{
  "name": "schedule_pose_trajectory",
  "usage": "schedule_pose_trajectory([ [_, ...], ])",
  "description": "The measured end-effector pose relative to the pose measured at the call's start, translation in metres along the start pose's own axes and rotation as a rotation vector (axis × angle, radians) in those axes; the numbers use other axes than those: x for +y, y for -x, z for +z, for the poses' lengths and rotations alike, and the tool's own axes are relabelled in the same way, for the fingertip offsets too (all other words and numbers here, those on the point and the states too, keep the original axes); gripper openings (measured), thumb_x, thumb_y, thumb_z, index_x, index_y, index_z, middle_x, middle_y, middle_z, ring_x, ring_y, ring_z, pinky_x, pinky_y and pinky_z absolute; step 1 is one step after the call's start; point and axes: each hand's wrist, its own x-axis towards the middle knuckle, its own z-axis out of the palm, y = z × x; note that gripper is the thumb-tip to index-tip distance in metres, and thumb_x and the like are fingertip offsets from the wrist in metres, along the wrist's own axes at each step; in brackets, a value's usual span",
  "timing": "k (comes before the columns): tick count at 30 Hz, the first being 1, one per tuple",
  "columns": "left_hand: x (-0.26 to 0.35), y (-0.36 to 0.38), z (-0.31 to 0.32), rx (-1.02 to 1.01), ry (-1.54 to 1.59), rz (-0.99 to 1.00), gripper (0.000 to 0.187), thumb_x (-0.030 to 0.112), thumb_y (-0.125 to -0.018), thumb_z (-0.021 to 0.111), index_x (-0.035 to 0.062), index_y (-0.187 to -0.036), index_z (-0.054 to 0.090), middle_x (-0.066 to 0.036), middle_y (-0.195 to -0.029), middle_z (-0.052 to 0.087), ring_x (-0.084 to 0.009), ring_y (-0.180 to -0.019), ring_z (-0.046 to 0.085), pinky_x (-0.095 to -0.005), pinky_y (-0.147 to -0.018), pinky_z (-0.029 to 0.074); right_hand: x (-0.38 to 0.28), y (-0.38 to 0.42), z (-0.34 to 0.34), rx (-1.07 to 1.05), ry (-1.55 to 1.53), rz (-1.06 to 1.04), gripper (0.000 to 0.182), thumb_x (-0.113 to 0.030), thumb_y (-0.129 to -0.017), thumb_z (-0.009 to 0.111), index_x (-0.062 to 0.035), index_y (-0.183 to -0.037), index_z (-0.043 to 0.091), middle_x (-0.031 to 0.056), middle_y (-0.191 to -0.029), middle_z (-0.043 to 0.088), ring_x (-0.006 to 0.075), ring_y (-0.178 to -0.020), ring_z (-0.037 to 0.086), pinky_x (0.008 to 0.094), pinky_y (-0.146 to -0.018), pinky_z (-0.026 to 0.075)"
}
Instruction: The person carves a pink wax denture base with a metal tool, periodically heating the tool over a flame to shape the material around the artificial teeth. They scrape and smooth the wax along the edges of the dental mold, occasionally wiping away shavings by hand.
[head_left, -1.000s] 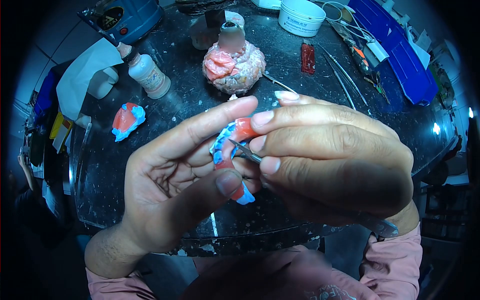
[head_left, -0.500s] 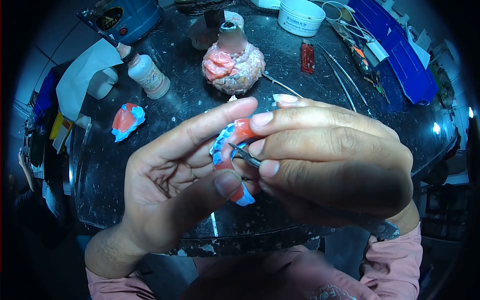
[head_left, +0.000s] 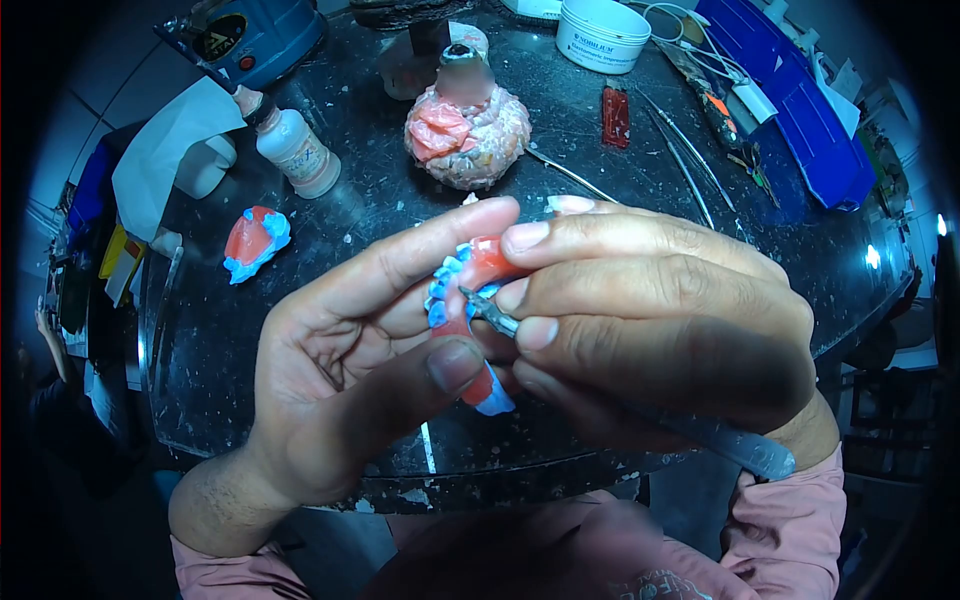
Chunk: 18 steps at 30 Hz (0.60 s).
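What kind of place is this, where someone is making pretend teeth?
Probably a dental lab workbench. The left hand holds a wax denture while the right hand carves it with a metal tool. Another wax denture piece lies on the dark table.

Second wax denture (head_left: 254,242), small bottle (head_left: 294,150), white tub (head_left: 603,34), blue case (head_left: 790,95) on dark table (head_left: 350,215).

I sit at a round dark table (head_left: 300,330), its top speckled with pale flecks. Beyond its left edge I see pale floor tiles (head_left: 70,120). A small bright light (head_left: 872,257) glints at the right, where the room falls dim.
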Motion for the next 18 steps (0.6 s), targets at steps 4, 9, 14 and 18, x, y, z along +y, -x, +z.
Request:
schedule_pose_trajectory([
  [4,0.0000,0.0005,-0.0019,-0.011,0.030,-0.011,0.080,0.030,-0.081,0.070,-0.0102,-0.142,0.040,-0.023,-0.131,0.058,-0.0270,-0.119,0.061,-0.0393,-0.106,0.045,-0.0001,-0.0001,-0.0005,-0.006,-0.011,0.025,0.023,-0.011,-0.074,0.086,-0.0135,-0.092,0.071,0.0057,-0.093,0.074,0.0271,-0.099,0.072,0.0446,-0.089,0.058],
  [9,0.0009,0.0007,-0.0018,-0.014,0.052,-0.034,0.081,0.030,-0.080,0.071,-0.0098,-0.143,0.040,-0.023,-0.133,0.056,-0.0273,-0.122,0.058,-0.0396,-0.107,0.044,0.0035,-0.0008,-0.0033,-0.035,-0.033,0.017,0.023,-0.011,-0.075,0.085,-0.0131,-0.092,0.071,0.0059,-0.092,0.074,0.0276,-0.099,0.072,0.0443,-0.088,0.059],
  [14,0.0003,0.0005,-0.0023,-0.017,0.071,-0.033,0.080,0.029,-0.081,0.071,-0.0098,-0.143,0.039,-0.023,-0.134,0.055,-0.0272,-0.122,0.058,-0.0394,-0.108,0.043,0.0044,-0.0009,-0.0024,-0.039,-0.049,0.015,0.023,-0.011,-0.075,0.085,-0.0126,-0.092,0.071,0.0061,-0.092,0.074,0.0278,-0.099,0.072,0.0443,-0.089,0.059],
  [18,0.0006,0.0004,-0.0019,-0.015,0.064,-0.031,0.080,0.029,-0.081,0.072,-0.0097,-0.143,0.039,-0.023,-0.134,0.055,-0.0271,-0.122,0.059,-0.0393,-0.107,0.044,0.0032,0.0008,0.0006,-0.016,-0.038,0.005,0.023,-0.010,-0.075,0.085,-0.0117,-0.093,0.071,0.0063,-0.093,0.074,0.0280,-0.099,0.072,0.0445,-0.089,0.059],
])
